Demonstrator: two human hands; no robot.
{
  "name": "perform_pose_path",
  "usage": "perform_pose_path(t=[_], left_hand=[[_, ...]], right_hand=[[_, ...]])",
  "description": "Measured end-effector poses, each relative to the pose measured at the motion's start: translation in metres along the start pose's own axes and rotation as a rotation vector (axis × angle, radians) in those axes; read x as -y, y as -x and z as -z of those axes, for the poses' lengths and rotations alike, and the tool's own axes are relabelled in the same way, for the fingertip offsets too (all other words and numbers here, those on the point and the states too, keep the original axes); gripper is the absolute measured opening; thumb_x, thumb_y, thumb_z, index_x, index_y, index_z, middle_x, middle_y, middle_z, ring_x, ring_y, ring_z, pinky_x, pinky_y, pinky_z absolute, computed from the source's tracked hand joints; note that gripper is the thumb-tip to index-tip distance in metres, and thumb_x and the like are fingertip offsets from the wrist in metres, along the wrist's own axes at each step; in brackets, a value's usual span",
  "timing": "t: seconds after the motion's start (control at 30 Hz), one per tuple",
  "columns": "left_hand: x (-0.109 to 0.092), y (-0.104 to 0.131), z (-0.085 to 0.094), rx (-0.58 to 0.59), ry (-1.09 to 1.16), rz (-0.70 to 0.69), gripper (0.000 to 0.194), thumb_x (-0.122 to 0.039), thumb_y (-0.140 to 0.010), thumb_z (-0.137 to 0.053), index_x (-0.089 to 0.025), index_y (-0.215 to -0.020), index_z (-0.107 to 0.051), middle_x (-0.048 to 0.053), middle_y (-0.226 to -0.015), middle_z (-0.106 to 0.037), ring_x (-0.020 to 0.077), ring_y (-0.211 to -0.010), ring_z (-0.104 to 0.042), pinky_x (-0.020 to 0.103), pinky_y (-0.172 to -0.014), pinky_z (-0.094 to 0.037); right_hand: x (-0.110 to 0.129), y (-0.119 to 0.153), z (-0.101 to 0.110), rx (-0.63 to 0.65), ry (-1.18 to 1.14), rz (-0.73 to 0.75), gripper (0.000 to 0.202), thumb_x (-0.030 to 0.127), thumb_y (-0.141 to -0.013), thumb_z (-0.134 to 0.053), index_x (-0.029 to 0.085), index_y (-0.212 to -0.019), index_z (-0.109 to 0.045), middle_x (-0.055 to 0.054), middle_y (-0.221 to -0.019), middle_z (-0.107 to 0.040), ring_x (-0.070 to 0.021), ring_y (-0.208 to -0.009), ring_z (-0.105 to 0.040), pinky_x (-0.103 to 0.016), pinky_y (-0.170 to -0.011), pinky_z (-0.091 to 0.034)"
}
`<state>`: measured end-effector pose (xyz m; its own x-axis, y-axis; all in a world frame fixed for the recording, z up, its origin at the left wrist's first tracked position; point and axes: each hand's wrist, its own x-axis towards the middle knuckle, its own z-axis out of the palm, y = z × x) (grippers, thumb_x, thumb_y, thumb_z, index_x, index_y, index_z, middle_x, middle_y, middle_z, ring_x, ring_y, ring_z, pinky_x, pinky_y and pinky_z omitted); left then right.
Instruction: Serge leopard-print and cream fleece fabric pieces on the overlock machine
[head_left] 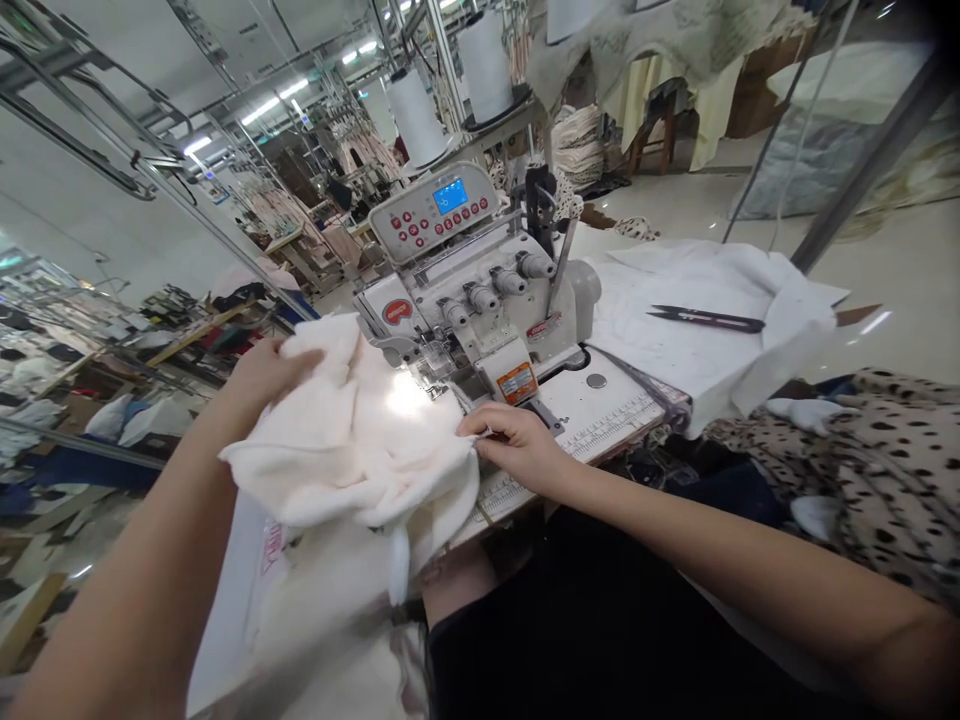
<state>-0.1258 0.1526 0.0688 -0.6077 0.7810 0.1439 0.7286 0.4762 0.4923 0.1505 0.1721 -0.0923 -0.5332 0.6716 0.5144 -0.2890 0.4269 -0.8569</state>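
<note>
A cream fleece fabric piece (360,430) lies bunched on the bed of a sewing machine (480,300), an overlock type with a lit needle area. My left hand (281,368) grips the fabric's far left part, its fingertips partly hidden in the folds. With thumb and fingers pinched, my right hand (514,445) holds the fabric's right edge just in front of the presser foot (436,388). Part of the cloth hangs over the table's front edge, with a narrow white strip (399,565) dangling from it.
Black thread snips (705,319) rest on white cloth (675,280) right of the machine. White thread cones (484,68) stand behind it. Spotted fabric (877,470) is heaped at the right. A ruler scale (611,428) runs along the table front.
</note>
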Motion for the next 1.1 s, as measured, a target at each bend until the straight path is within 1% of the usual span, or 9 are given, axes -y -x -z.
perform_pose_path(t=[0.17,0.27,0.33,0.43,0.63,0.7,0.8,1.0,1.1], left_hand=[[0.012,0.113,-0.02,-0.469,-0.326,-0.408,0.042,-0.046,-0.076,-0.053,-0.014,-0.102,-0.052,0.009,-0.094,-0.055,0.024,-0.094,-0.051,0.039,-0.084,-0.043],[0.023,0.189,-0.058,-0.366,-0.301,-0.863,0.032,-0.03,-0.071,-0.063,-0.021,-0.099,-0.05,0.005,-0.083,-0.053,0.0196,-0.08,-0.053,0.033,-0.079,-0.045],[0.032,0.208,-0.083,-0.268,-0.266,-0.928,0.048,-0.021,-0.069,-0.064,-0.021,-0.113,-0.045,0.009,-0.096,-0.053,0.0223,-0.093,-0.053,0.034,-0.085,-0.044],[0.046,0.191,-0.103,-0.294,-0.276,-0.92,0.062,-0.016,-0.069,-0.062,-0.014,-0.125,-0.035,0.017,-0.119,-0.044,0.0279,-0.112,-0.044,0.043,-0.094,-0.038],[0.049,0.143,-0.074,-0.326,-0.35,-1.002,0.041,-0.014,-0.069,-0.057,-0.015,-0.11,-0.049,0.015,-0.113,-0.048,0.0258,-0.104,-0.048,0.041,-0.09,-0.041],[0.041,0.141,-0.063,-0.369,-0.386,-1.039,0.038,-0.011,-0.069,-0.055,-0.015,-0.107,-0.051,0.013,-0.104,-0.051,0.0229,-0.096,-0.051,0.036,-0.084,-0.043],[0.028,0.142,-0.056,-0.247,-0.465,-1.075,0.035,-0.008,-0.076,-0.044,-0.014,-0.11,-0.048,0.01,-0.091,-0.055,0.0177,-0.081,-0.055,0.027,-0.07,-0.045],[0.008,0.15,-0.067,-0.126,-0.638,-0.994,0.043,-0.037,-0.078,-0.056,-0.019,-0.116,-0.046,0.001,-0.077,-0.061,0.0152,-0.062,-0.057,0.023,-0.048,-0.036],[-0.001,0.152,-0.072,-0.085,-0.665,-1.055,0.031,-0.024,-0.081,-0.05,-0.021,-0.112,-0.052,0.0,-0.07,-0.058,0.0149,-0.062,-0.054,0.024,-0.053,-0.038]], right_hand=[[-0.004,0.025,-0.015,-0.181,-0.202,-0.284,0.03,0.024,-0.076,-0.058,0.017,-0.103,-0.047,-0.008,-0.105,-0.05,-0.0137,-0.087,-0.054,-0.028,-0.075,-0.047],[-0.01,0.035,-0.032,-0.06,-0.325,-0.377,0.04,0.031,-0.074,-0.062,0.017,-0.106,-0.045,-0.008,-0.103,-0.055,-0.0158,-0.089,-0.055,-0.028,-0.075,-0.047],[-0.014,0.036,-0.043,0.012,-0.228,-0.379,0.038,0.028,-0.072,-0.064,0.016,-0.104,-0.05,-0.007,-0.098,-0.059,-0.0182,-0.087,-0.056,-0.029,-0.075,-0.046],[-0.017,0.036,-0.055,0.068,-0.08,-0.463,0.013,0.021,-0.074,-0.057,0.011,-0.083,-0.06,-0.005,-0.082,-0.062,-0.0198,-0.079,-0.057,-0.029,-0.071,-0.044],[-0.019,0.051,-0.053,0.391,-0.733,-0.497,0.032,0.039,-0.067,-0.064,0.01,-0.08,-0.061,-0.001,-0.075,-0.061,-0.016,-0.076,-0.055,-0.03,-0.078,-0.043],[-0.019,0.056,-0.052,0.329,-0.692,-0.511,0.037,0.043,-0.065,-0.065,0.01,-0.079,-0.059,-0.002,-0.077,-0.06,-0.0163,-0.077,-0.054,-0.032,-0.079,-0.042],[-0.017,0.058,-0.051,0.202,-0.561,-0.474,0.033,0.04,-0.072,-0.06,0.011,-0.086,-0.055,-0.004,-0.084,-0.058,-0.0171,-0.079,-0.053,-0.032,-0.077,-0.042],[-0.01,0.056,-0.047,0.094,-0.402,-0.377,0.017,0.029,-0.082,-0.048,0.012,-0.085,-0.052,-0.002,-0.077,-0.052,-0.0139,-0.072,-0.049,-0.026,-0.068,-0.042],[-0.01,0.058,-0.045,0.083,-0.346,-0.388,0.015,0.027,-0.082,-0.047,0.013,-0.081,-0.052,-0.001,-0.074,-0.051,-0.0138,-0.071,-0.048,-0.025,-0.067,-0.042]])
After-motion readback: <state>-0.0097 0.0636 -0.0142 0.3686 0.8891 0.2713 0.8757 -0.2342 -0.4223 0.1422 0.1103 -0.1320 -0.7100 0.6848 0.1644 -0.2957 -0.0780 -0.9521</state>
